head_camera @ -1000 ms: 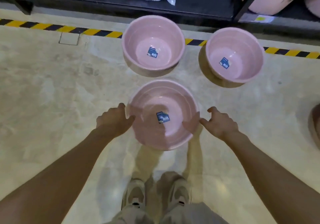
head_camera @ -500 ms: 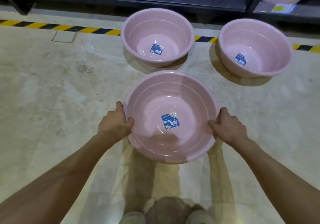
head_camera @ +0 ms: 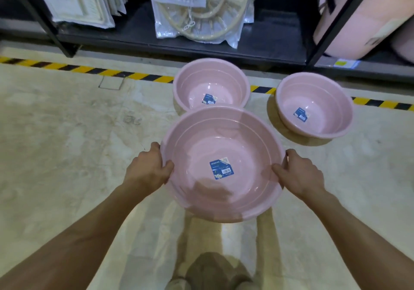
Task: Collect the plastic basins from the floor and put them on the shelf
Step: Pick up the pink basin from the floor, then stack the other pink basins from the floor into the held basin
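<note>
A round pink plastic basin (head_camera: 224, 162) with a blue label on its bottom is held above the pale concrete floor (head_camera: 67, 144), mouth facing up and tipped slightly toward the camera; being round, it has no long axis. The left hand (head_camera: 147, 168) grips its left rim, the right hand (head_camera: 300, 173) its right rim. Just beyond the held basin, a second pink basin (head_camera: 224, 81) sits upright on the floor; a third pink basin (head_camera: 322, 101) stands beyond it to the right. Farther behind runs yellow-black hazard tape (head_camera: 89, 69), then a black metal shelf (head_camera: 179, 43).
</note>
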A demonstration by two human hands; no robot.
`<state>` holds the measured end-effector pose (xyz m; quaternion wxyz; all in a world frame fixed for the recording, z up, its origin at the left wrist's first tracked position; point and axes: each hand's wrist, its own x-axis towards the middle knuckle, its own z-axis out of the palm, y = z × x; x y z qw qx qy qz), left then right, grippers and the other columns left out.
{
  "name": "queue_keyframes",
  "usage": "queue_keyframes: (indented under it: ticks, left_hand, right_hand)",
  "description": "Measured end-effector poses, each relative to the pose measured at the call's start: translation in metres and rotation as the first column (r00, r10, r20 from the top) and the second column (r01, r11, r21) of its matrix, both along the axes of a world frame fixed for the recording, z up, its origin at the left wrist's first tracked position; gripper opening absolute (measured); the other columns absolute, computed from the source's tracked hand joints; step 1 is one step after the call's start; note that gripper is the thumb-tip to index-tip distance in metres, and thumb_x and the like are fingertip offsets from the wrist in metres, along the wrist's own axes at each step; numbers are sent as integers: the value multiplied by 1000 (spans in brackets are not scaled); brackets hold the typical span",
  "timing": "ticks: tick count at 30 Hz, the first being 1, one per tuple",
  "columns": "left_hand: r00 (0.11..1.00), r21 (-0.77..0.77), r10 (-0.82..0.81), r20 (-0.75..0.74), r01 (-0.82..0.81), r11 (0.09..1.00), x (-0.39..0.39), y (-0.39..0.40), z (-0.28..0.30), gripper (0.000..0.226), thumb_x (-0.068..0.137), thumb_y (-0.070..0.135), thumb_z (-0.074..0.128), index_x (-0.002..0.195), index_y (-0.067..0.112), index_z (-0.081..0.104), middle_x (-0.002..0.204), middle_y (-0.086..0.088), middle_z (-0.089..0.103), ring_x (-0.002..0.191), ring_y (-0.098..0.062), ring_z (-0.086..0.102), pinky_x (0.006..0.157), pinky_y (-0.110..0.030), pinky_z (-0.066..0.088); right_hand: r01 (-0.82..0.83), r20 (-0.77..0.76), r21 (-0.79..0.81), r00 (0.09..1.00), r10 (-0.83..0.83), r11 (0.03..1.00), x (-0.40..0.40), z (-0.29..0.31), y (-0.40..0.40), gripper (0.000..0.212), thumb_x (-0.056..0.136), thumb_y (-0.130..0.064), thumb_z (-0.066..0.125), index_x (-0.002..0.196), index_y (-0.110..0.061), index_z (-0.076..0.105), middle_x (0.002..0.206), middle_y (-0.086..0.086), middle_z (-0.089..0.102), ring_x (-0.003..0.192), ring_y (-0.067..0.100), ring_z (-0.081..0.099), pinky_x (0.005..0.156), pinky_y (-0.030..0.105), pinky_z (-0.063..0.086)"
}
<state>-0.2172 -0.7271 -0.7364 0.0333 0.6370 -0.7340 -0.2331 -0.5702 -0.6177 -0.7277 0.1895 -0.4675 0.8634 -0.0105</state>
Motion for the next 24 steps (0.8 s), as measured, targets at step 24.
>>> queue_keyframes:
  ticks: [24]
  left_hand:
    - [992,-227,53,-113,-78,971,-31,-61,730,49,79,48,63,113,15,48,79,-8,60,69,-30,57,59,-37,46]
  right_hand:
    - [-26,-46,-308,999,13,951,-46,731,-59,28,78,-47,58,91,-22,54,87,6,66,80,34,61,71,43,51]
